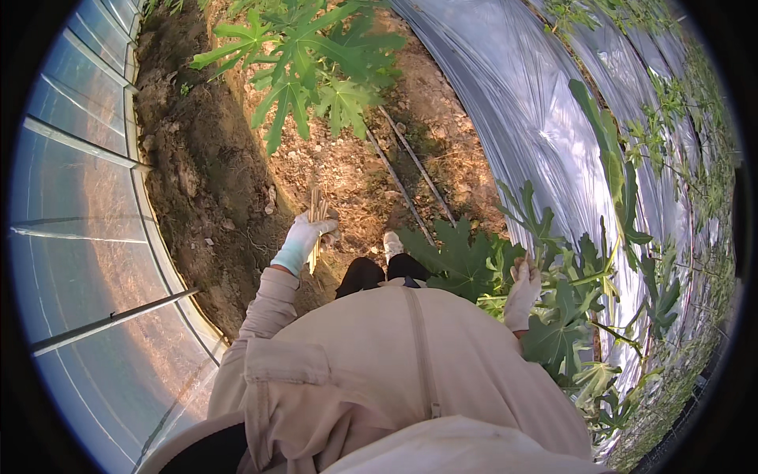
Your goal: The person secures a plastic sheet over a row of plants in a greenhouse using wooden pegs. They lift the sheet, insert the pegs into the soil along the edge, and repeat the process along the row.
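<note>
My left hand point(302, 239), in a white glove with a pale teal cuff, is closed around a bundle of thin straw-coloured sticks point(316, 207). The sticks jut out above and below the fist, over bare soil. To the right, my gloved right hand point(523, 294) is raised among large lobed green leaves point(466, 261). Its fingers are curled together near the tips; what they hold, if anything, is too small to make out. A leafy stem point(592, 278) of the same plant lies just right of this hand.
Another lobed-leaf plant point(304, 59) grows ahead. Two thin rods point(410, 174) lie on the soil path point(347, 174). Silvery plastic sheeting point(505, 95) covers the ground on the right, with trailing greenery point(671, 134) over it. A clear film wall with metal bars point(114, 320) curves along the left.
</note>
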Demonstrator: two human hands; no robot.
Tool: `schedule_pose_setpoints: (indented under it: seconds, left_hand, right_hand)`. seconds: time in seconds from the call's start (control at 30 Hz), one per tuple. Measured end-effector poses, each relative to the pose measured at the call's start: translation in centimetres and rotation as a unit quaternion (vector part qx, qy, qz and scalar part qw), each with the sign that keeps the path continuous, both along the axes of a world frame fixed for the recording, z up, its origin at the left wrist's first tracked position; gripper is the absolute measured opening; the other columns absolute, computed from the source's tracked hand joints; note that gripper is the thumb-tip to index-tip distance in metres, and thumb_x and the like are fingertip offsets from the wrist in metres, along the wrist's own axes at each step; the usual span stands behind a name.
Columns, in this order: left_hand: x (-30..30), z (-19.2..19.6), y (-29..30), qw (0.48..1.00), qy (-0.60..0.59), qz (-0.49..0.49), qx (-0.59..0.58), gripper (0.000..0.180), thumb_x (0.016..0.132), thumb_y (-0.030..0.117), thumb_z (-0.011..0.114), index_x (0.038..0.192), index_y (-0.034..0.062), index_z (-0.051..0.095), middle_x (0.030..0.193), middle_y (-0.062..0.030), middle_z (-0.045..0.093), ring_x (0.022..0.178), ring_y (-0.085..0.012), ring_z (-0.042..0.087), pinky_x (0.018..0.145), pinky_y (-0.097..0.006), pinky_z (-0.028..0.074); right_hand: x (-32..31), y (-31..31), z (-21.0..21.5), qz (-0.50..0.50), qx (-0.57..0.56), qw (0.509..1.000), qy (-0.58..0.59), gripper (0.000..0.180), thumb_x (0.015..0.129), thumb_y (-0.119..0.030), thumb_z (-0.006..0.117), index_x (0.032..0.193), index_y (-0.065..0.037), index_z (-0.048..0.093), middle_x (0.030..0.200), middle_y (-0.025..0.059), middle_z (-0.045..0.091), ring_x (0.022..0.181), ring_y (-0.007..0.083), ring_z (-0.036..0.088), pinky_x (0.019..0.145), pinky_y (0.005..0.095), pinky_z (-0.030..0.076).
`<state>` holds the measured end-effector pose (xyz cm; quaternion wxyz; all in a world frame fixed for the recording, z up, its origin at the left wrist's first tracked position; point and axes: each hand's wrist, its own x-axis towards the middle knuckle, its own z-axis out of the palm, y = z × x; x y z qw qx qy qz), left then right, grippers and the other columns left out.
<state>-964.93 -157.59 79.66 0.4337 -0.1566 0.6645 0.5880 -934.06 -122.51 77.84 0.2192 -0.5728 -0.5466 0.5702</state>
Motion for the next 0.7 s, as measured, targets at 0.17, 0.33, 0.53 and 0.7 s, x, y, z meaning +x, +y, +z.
schedule_pose_setpoints:
  seconds: [0.17,0.33,0.53,0.7]
  left_hand:
    - [-8.3,2.5,4.2,0.996,0.021,-0.078,0.038,0.027,0.084,0.010,0.070,0.107,-0.0011,0.062,0.076,-0.0071,0.065,0.056,-0.0122,0.059,0.047,-0.025,0.046]
    - [-18.6,5.8,9.0,0.982,0.048,-0.161,0.083,0.029,0.085,0.014,0.070,0.109,-0.0005,0.061,0.076,-0.0055,0.066,0.057,-0.0088,0.058,0.048,-0.022,0.046]
    - [-30.9,9.4,15.3,0.952,0.101,-0.249,0.149,0.028,0.091,0.011,0.065,0.114,-0.0032,0.060,0.077,-0.0052,0.064,0.062,-0.0075,0.057,0.055,-0.021,0.046]
    - [-36.8,11.8,22.3,0.945,0.096,-0.250,0.189,0.031,0.091,0.011,0.064,0.118,-0.0031,0.058,0.077,-0.0060,0.064,0.061,-0.0067,0.056,0.052,-0.020,0.045]
  right_hand:
    - [-0.4,-0.8,-1.9,-0.018,0.067,0.989,-0.128,0.038,0.097,-0.019,0.053,0.127,0.006,0.055,0.121,0.0166,0.060,0.108,0.0249,0.058,0.096,0.0357,0.044]
    - [-1.9,-2.2,-4.1,-0.064,0.105,0.969,-0.216,0.041,0.098,-0.026,0.054,0.126,0.004,0.055,0.117,0.0201,0.062,0.103,0.0280,0.059,0.090,0.0385,0.044]
    - [-5.7,-6.2,-4.6,-0.105,-0.011,0.936,-0.334,0.029,0.093,-0.020,0.053,0.108,0.003,0.060,0.099,0.0190,0.063,0.085,0.0273,0.062,0.074,0.0382,0.047]
    - [-8.4,-6.7,-5.0,-0.116,-0.140,0.906,-0.383,0.021,0.088,-0.016,0.053,0.094,0.001,0.064,0.085,0.0180,0.064,0.070,0.0267,0.065,0.060,0.0380,0.049]
